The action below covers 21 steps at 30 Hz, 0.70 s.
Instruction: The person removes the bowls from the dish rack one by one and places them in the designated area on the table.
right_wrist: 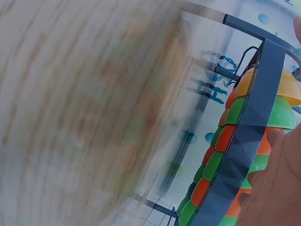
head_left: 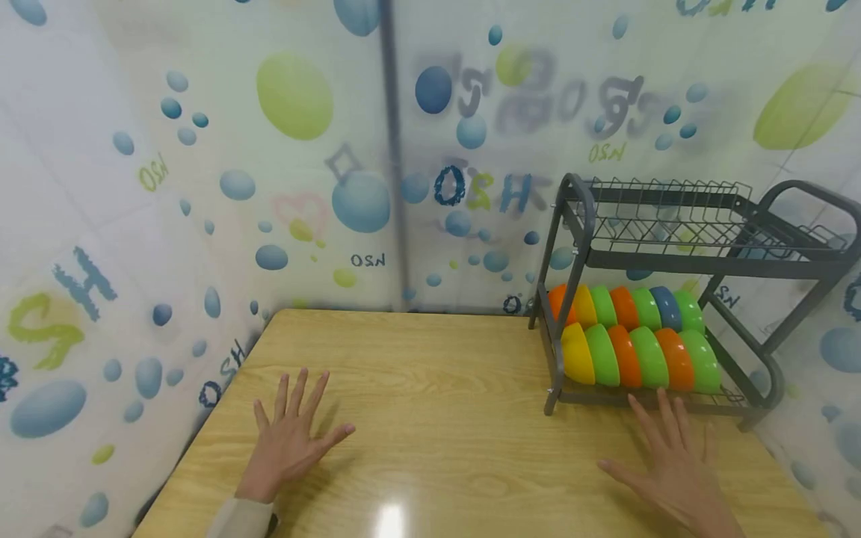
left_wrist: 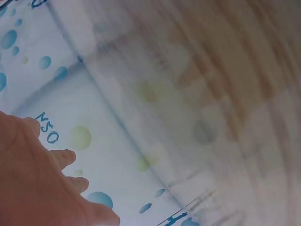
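My left hand (head_left: 289,441) is held over the left part of the wooden table (head_left: 430,418), fingers spread wide and holding nothing. On the right, my right hand (head_left: 679,471) is spread too, its fingertips close to the front bar of a dark two-tier dish rack (head_left: 646,400). Two rows of coloured bowls (head_left: 619,359) in green, orange, yellow and blue stand on edge in the lower tier. In the right wrist view, the fingers (right_wrist: 256,176) overlap the bowls (right_wrist: 225,136) beside the rack's bar. The left wrist view has the left hand (left_wrist: 37,183) against the patterned backdrop.
The rack's upper wire tier (head_left: 673,224) rises above the bowls. A backdrop curtain (head_left: 316,187) with blue and green dots and lettering stands behind the table and along both sides. Light reflects off the table's front.
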Each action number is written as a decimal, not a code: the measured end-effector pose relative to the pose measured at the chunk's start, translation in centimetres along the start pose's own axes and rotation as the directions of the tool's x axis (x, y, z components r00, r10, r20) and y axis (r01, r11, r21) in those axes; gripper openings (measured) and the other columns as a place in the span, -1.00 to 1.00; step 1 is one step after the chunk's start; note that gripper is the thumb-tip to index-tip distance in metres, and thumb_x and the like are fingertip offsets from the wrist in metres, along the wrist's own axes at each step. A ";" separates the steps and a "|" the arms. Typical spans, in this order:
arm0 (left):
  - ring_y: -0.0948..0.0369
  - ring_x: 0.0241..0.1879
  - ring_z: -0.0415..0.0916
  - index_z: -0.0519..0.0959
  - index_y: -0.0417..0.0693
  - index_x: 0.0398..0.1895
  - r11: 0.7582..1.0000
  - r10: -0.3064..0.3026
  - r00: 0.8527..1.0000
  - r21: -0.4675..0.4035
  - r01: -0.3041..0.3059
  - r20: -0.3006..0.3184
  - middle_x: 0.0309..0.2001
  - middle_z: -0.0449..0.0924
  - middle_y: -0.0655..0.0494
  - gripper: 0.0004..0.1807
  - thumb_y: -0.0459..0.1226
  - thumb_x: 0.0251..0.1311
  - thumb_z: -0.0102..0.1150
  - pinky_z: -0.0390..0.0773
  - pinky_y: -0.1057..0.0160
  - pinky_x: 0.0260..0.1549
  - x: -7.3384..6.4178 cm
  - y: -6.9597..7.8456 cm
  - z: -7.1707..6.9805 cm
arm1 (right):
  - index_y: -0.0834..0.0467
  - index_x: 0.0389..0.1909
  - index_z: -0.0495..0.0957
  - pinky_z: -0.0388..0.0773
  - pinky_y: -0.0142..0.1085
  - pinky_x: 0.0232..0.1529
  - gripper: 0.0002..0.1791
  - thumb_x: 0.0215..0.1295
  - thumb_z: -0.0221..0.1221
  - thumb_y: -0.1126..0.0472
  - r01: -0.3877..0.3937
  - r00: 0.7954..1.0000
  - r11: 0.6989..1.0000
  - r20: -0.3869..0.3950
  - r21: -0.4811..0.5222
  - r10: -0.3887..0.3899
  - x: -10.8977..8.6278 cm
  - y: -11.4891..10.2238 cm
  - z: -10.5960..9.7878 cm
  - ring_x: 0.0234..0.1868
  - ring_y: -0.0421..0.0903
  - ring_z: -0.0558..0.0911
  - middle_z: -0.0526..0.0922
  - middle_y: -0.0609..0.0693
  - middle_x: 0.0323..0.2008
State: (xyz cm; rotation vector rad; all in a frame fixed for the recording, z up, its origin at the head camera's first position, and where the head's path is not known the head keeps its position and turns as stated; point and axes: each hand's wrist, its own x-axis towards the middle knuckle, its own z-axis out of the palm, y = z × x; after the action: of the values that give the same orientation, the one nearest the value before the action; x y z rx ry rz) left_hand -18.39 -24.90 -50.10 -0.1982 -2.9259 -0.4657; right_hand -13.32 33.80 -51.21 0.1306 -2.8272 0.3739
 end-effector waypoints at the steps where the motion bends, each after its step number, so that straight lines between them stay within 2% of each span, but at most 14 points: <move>1: -0.24 0.65 -0.43 -0.09 0.29 0.68 1.000 0.000 1.000 -0.002 0.000 0.002 0.69 -0.27 -0.10 0.08 0.43 0.22 0.08 -0.36 -0.72 0.26 0.0 0.0 0.0 | -0.14 0.68 -0.20 -0.88 0.27 0.37 0.27 0.12 0.30 -0.45 0.000 1.000 1.000 0.000 -0.001 0.000 0.0 0.0 0.0 0.64 0.19 -0.54 -0.53 0.11 0.65; 7: -0.22 0.65 -0.47 -0.08 0.25 0.68 1.000 0.002 1.000 -0.017 -0.002 0.009 0.69 -0.30 -0.08 0.08 0.42 0.23 0.08 -0.36 -0.70 0.28 0.1 0.1 0.0 | -0.13 0.68 -0.19 -0.89 0.18 0.39 0.25 0.13 0.30 -0.44 0.005 1.000 1.000 -0.020 -0.005 -0.005 -0.2 -0.1 -0.2 0.65 0.15 -0.55 -0.51 0.09 0.66; 12: -0.21 0.65 -0.47 -0.16 0.32 0.69 0.999 0.007 1.000 -0.037 -0.007 0.007 0.69 -0.32 -0.07 0.07 0.41 0.25 0.07 -0.34 -0.69 0.29 0.3 0.5 -0.1 | -0.13 0.68 -0.20 -0.83 0.24 0.41 0.26 0.13 0.32 -0.42 0.021 0.999 1.000 -0.047 -0.011 -0.021 0.0 0.0 -0.5 0.65 0.18 -0.51 -0.48 0.11 0.66; 17: -0.19 0.65 -0.50 -0.25 0.41 0.68 0.996 0.019 1.000 -0.093 -0.018 0.013 0.70 -0.37 -0.02 0.06 0.38 0.28 0.07 -0.32 -0.69 0.30 1.0 1.3 -0.3 | -0.12 0.68 -0.21 -0.84 0.24 0.42 0.26 0.14 0.33 -0.38 0.023 0.998 0.999 -0.063 0.022 -0.022 0.4 -0.1 -1.1 0.66 0.18 -0.47 -0.48 0.11 0.66; 21: -0.19 0.66 -0.49 -0.24 0.40 0.68 0.991 0.041 0.999 -0.129 -0.041 0.001 0.70 -0.33 -0.03 0.06 0.36 0.29 0.09 -0.29 -0.67 0.32 1.9 2.2 -0.5 | -0.10 0.68 -0.21 -0.76 0.29 0.46 0.27 0.14 0.34 -0.38 0.038 0.996 0.999 -0.080 0.023 -0.036 0.9 -0.4 -1.8 0.66 0.28 -0.35 -0.37 0.23 0.66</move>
State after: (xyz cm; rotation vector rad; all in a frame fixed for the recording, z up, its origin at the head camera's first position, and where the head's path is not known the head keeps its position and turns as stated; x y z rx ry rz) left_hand -19.79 -22.82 -48.65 -0.2756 -2.8912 -0.6486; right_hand -13.64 33.82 -49.15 0.1698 -2.7386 0.3967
